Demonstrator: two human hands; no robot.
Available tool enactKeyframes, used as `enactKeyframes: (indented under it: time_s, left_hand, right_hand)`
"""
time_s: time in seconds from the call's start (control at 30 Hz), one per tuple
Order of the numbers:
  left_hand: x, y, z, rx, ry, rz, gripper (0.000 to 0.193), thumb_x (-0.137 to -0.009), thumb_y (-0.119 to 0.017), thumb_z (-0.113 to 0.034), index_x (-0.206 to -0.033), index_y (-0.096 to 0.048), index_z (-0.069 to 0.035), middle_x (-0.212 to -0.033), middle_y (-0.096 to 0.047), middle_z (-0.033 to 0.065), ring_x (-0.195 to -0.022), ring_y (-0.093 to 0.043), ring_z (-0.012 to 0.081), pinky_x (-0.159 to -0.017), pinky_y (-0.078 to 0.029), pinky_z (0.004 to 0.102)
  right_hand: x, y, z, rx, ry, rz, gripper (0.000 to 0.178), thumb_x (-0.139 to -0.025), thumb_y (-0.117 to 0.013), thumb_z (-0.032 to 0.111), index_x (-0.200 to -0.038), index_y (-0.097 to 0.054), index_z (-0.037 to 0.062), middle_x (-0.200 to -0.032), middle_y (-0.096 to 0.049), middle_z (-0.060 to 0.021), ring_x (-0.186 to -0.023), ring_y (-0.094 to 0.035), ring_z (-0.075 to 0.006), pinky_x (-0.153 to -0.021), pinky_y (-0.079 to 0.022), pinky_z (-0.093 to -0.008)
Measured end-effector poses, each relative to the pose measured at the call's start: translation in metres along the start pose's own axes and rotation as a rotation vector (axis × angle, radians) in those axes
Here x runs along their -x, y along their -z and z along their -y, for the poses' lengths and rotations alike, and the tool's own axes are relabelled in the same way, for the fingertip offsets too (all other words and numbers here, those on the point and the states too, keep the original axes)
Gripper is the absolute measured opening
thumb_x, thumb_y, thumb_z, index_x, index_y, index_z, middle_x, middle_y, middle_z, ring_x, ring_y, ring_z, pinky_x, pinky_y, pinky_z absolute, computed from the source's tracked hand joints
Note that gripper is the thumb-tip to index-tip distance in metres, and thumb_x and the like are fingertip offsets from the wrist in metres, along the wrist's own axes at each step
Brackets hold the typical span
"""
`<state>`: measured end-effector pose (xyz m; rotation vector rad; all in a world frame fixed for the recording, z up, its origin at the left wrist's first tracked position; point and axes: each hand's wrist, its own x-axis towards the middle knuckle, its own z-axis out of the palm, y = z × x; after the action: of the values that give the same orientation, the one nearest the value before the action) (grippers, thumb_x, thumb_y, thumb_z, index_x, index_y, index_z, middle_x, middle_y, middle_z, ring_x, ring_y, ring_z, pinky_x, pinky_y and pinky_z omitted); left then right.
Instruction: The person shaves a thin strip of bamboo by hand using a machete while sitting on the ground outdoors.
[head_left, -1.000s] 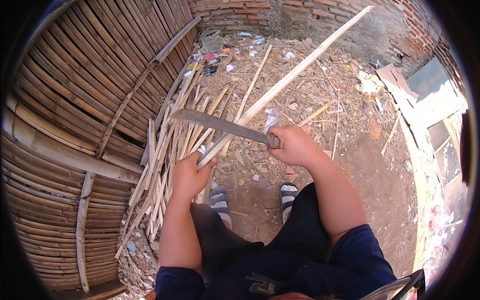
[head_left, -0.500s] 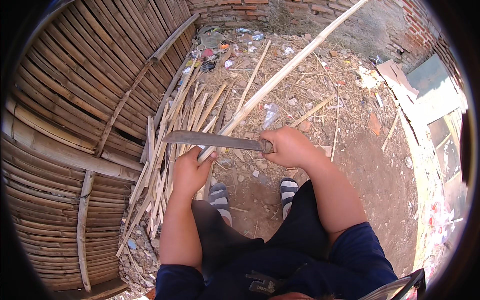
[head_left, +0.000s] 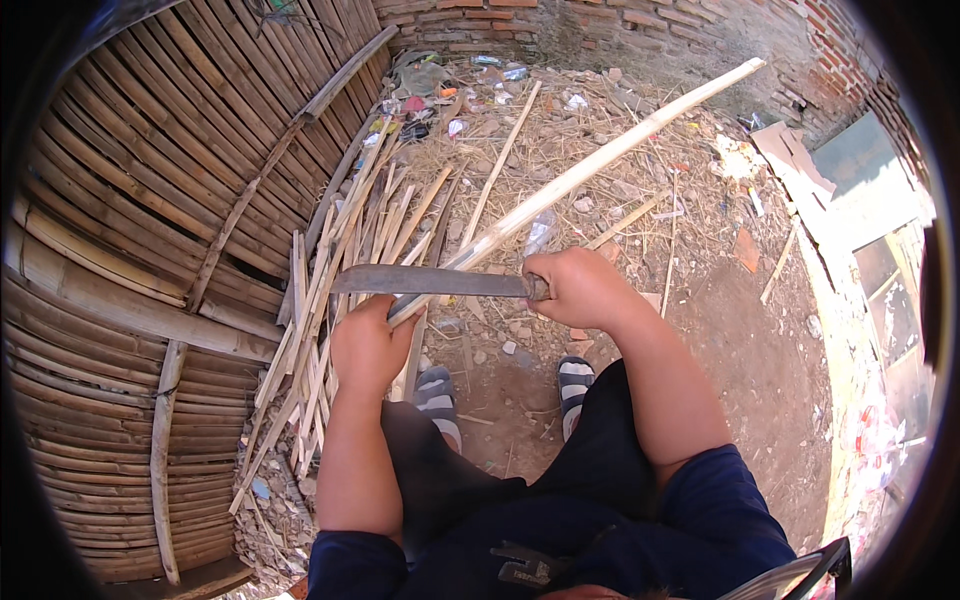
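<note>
My right hand (head_left: pixel 578 288) is closed round the handle of a machete (head_left: pixel 440 281), whose long dark blade points left. Held in front of me, the blade crosses over the near part of a long pale bamboo strip (head_left: pixel 575 178). My left hand (head_left: pixel 372 345) grips that strip at its near end, just below the blade. From there the strip slants away to the far right, toward the brick wall. Whether the cutting edge touches the strip I cannot tell.
Split bamboo strips (head_left: pixel 330 290) lie heaped along a slatted bamboo wall (head_left: pixel 170 170) on the left. A brick wall (head_left: pixel 640 30) stands at the back. Rubble and litter (head_left: pixel 600 130) cover the ground ahead. Boards (head_left: pixel 795 165) lean at the right. My sandalled feet (head_left: pixel 437 395) are below.
The far end of the bamboo strip has swung lower and to the right, and its tip now shows. My left hand has shifted slightly left and down. The machete stays across the strip.
</note>
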<state>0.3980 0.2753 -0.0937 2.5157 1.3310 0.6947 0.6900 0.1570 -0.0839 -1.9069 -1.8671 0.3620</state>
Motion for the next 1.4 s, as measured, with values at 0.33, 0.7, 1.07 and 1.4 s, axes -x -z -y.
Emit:
enactKeyframes:
  time_s: [0.33,0.7,1.07,1.4]
  left_hand:
    - [-0.002,0.005,-0.007,-0.009,0.055,0.025,0.032,-0.089,-0.081,-0.034,-0.093,-0.071,-0.003,-0.084,-0.072,0.0218,-0.080,-0.069,0.0451,-0.071,-0.053,0.0512]
    - [0.001,-0.006,0.004,0.166,0.018,-0.018,0.033,-0.086,-0.084,-0.036,-0.089,-0.071,-0.005,-0.079,-0.070,0.0185,-0.077,-0.069,0.0429,-0.067,-0.053,0.0515]
    - [-0.004,0.004,0.005,0.132,0.112,0.004,0.038,-0.088,-0.083,-0.039,-0.093,-0.072,-0.003,-0.081,-0.071,0.0212,-0.077,-0.070,0.0441,-0.067,-0.053,0.0507]
    - [0.001,0.010,0.021,0.182,0.141,-0.049,0.040,-0.093,-0.082,-0.041,-0.095,-0.073,-0.002,-0.073,-0.071,0.0183,-0.067,-0.070,0.0347,-0.065,-0.053,0.0419]
  right_hand:
    - [-0.003,0.018,-0.023,-0.309,-0.321,-0.123,0.033,-0.088,-0.083,0.030,-0.104,-0.070,0.0034,-0.081,-0.071,-0.0162,-0.083,-0.074,-0.0315,-0.075,-0.056,-0.0467]
    - [0.002,0.036,-0.019,-0.167,-0.186,-0.043,0.031,-0.087,-0.085,0.028,-0.096,-0.068,0.0034,-0.074,-0.068,-0.0117,-0.071,-0.068,-0.0255,-0.070,-0.053,-0.0401]
    - [-0.002,0.009,0.002,-0.327,-0.127,-0.132,0.034,-0.083,-0.085,0.023,-0.101,-0.065,0.0031,-0.079,-0.069,-0.0117,-0.077,-0.069,-0.0269,-0.072,-0.054,-0.0407]
    - [-0.014,-0.022,0.007,-0.171,0.177,-0.158,0.034,-0.086,-0.080,0.037,-0.098,-0.068,0.0075,-0.078,-0.068,-0.0145,-0.077,-0.069,-0.0402,-0.069,-0.052,-0.0495]
